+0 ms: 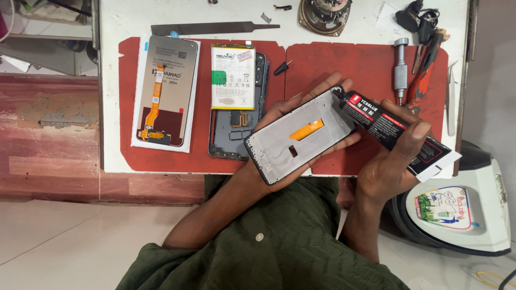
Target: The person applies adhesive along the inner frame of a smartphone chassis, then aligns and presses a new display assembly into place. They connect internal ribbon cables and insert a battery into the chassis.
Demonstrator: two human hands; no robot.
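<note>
We are cradling a phone frame [301,135] in our left hand [290,115], palm up, fingers curling around its far edge, while our right hand [395,156] is clamping a black glue tube [395,129] between thumb and fingers. The frame is sitting tilted above the near edge of the red mat [344,64], its grey inner face turned up, with an orange strip at the centre and a dark rim all round. The tube's nozzle is touching the frame's upper right corner.

Going from the left, we are seeing a replacement screen [166,91] lying face down on its white backing, an orange flex cable running down its grey back. Just beside it a phone body [236,99] is lying open with a white battery on top. A long flat metal file [212,28] is resting above them on the white table [113,107]. At the right, a silvery metal screwdriver [400,67] and red-handled pliers [422,80] are lying on the mat.
</note>
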